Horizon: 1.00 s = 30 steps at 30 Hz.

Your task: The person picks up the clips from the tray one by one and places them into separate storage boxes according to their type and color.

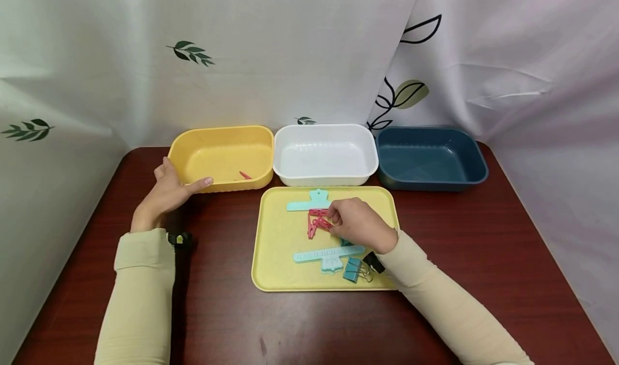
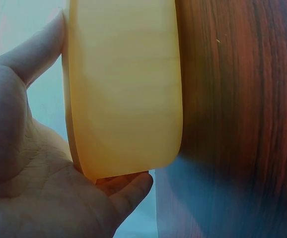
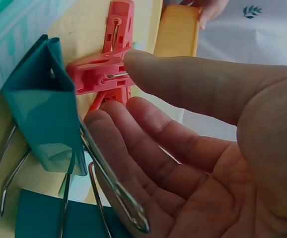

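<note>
My left hand [image 1: 166,193] holds the front left corner of a yellow plastic bin [image 1: 224,186], thumb along its rim and fingers round its end. Inside that bin lies a red clothespin [image 1: 245,175]. Over a yellow tray [image 1: 271,268], my right hand [image 1: 360,224] has thumb and fingertips at a small pile of red clothespins; in the right wrist view it pinches one clothespin [image 3: 94,74]. Close beside those fingers stands a teal binder clip [image 3: 44,119]. Other teal clips are partly hidden by the hand.
A white bin [image 1: 325,181] and a dark blue bin [image 1: 430,185] stand right of the yellow one. On the tray lie two light-blue ruler clips, one at the back [image 1: 302,206] and one in front [image 1: 331,260], and a teal binder clip [image 1: 352,270]. Curtains surround the table [image 1: 217,311].
</note>
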Each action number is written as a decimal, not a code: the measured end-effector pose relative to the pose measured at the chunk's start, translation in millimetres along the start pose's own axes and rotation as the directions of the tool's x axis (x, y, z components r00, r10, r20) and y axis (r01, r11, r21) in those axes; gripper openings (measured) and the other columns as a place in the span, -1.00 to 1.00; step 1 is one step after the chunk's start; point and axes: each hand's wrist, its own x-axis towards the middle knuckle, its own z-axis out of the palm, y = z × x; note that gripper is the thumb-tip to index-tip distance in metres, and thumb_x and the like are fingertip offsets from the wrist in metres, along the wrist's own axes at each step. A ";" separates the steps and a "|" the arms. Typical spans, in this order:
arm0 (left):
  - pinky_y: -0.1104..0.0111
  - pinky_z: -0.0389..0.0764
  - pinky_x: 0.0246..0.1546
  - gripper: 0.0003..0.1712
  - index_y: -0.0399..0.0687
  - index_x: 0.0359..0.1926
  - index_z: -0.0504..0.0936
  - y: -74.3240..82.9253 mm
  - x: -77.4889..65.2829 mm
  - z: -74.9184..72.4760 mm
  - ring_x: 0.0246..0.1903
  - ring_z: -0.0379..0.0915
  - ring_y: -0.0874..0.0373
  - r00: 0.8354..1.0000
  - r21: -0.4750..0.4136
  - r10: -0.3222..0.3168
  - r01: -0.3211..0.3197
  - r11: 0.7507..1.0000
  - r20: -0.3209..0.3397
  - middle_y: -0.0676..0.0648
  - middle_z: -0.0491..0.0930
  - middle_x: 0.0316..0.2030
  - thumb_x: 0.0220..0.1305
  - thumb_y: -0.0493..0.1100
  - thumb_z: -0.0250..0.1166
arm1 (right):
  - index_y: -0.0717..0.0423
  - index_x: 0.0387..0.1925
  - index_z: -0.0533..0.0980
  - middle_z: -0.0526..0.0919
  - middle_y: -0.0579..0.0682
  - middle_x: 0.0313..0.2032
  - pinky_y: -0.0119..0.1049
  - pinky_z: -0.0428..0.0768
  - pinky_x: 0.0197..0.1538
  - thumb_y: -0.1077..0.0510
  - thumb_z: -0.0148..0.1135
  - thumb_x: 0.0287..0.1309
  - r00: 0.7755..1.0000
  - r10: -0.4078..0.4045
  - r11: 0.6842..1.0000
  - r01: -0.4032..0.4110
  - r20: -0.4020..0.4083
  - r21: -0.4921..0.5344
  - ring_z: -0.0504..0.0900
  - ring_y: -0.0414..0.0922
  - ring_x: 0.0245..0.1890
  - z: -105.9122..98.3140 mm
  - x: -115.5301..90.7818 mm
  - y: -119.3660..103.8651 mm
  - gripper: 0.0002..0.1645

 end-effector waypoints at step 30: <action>-0.30 -0.02 0.35 0.53 -0.24 0.37 -0.87 -0.8 -0.2 -0.2 0.40 -0.23 -0.48 1.000 -0.004 0.001 -0.001 1.000 0.001 -0.48 -0.65 0.44 0.26 0.42 0.22 | 0.05 -0.51 0.50 0.45 -0.06 -0.64 -0.31 0.36 -0.47 0.29 0.46 0.08 0.999 -0.026 0.974 0.036 0.044 -0.226 0.39 -0.13 -0.57 12.5 4.6 -3.3 -0.75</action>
